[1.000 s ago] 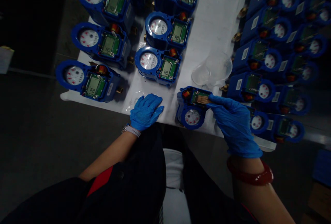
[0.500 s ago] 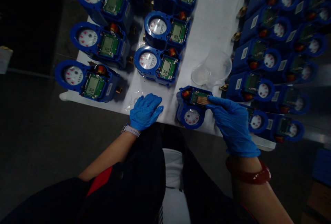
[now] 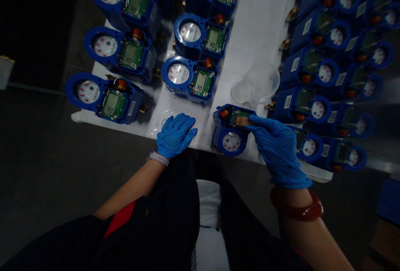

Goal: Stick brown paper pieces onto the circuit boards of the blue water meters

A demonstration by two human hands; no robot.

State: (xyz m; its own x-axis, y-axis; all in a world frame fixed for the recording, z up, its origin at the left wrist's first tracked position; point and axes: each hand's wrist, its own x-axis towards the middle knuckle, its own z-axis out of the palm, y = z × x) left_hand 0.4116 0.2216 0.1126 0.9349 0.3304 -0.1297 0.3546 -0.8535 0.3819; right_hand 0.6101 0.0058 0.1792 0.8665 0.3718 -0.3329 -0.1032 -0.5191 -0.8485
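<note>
In a blue glove, my right hand [image 3: 275, 146] pinches a flat brown brush [image 3: 241, 121], perhaps wooden-handled. The brush lies over the green circuit board of a blue water meter [image 3: 230, 135] at the table's front edge. That meter's round dial faces me, and the brush covers part of its board. My left hand [image 3: 176, 135], gloved too, rests flat on the white table [image 3: 200, 116] with fingers stretched out. Just beyond it stands another blue water meter [image 3: 189, 79] with a lit display. A clear plastic cup [image 3: 262, 81] sits behind the meter under the brush.
Several blue meters with displays stand in columns on the left, the nearest being a meter [image 3: 104, 98] near the table corner. More meters [image 3: 308, 104] fill the right side in close rows, brass fittings [image 3: 285, 44] pointing inward. A white stool [image 3: 210, 204] is below me.
My right hand has shifted slightly left, and the brush with it, across the meter's board. The left hand stays in place.
</note>
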